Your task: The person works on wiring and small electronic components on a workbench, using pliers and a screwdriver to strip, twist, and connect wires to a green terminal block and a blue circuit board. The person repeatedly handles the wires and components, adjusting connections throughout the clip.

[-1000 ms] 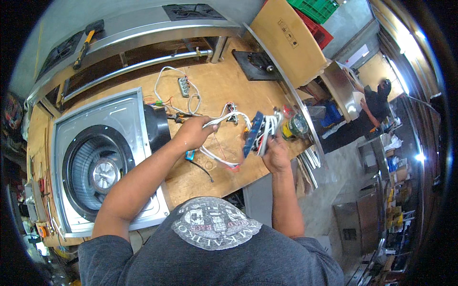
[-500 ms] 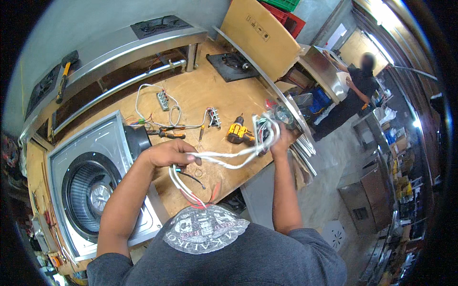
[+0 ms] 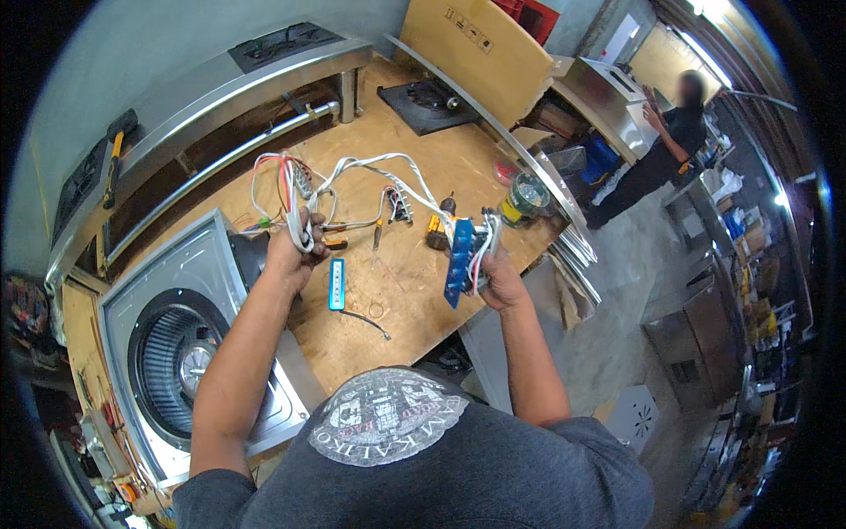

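Both hands' fingers closed, left (image 3: pixel 295 251) on white wire bundle (image 3: pixel 370 167), right (image 3: pixel 498 278) on blue circuit board (image 3: pixel 458 264), above cluttered workbench (image 3: pixel 414 300).

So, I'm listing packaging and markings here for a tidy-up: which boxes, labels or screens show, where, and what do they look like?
Large tan cardboard box: far edge of the wooden workbench, leaning, small dark printed marks near its top.
Red plastic crate: behind that box, only a corner shows.
White perforated square panel: on the floor at lower right.
Screens: none visible.
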{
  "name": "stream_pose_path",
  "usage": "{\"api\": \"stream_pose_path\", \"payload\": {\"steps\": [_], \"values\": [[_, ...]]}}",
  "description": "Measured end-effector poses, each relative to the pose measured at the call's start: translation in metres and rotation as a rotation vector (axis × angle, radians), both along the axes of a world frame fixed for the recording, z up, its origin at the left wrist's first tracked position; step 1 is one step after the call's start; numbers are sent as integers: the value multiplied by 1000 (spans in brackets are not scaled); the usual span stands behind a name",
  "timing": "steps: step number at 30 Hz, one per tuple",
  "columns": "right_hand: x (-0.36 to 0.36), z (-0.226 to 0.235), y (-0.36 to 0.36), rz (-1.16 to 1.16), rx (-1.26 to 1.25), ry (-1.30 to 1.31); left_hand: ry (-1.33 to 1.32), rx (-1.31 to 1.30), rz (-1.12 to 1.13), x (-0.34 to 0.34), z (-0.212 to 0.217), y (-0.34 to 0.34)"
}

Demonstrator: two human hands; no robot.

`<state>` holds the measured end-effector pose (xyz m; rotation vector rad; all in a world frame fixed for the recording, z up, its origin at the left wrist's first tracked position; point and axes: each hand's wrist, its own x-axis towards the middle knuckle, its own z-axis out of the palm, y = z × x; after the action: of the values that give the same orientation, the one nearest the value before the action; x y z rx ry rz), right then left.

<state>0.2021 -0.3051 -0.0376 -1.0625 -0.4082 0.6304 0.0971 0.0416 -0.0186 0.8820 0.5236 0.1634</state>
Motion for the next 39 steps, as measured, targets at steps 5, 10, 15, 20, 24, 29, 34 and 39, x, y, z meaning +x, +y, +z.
{"api": "stream_pose_path", "payload": {"steps": [5, 10, 15, 20, 24, 29, 34, 39], "values": [[-2, 2, 37, -364, -331, -419, -110, -82, -170, -4, 10, -8], [1, 28, 64, -545, 249, 69, -46, -179, 58, 0, -5, 11], [25, 29, 62, -675, 364, 482, -197, -248, 78, 0, 0, 13], [-3, 20, 99, -491, 215, 392, -365, -125, -251, -8, 17, -21], [-36, 36, 130, -453, 120, 242, 56, 484, -621, -12, -1, -40], [-55, 22, 143, -331, -198, -191, -63, 736, -542, -8, 5, -43], [-33, 29, 123, -367, -123, -91, -84, 524, -299, -3, -1, -25], [4, 51, 66, -456, 236, 66, -140, 192, 70, 4, -6, -20]]}}
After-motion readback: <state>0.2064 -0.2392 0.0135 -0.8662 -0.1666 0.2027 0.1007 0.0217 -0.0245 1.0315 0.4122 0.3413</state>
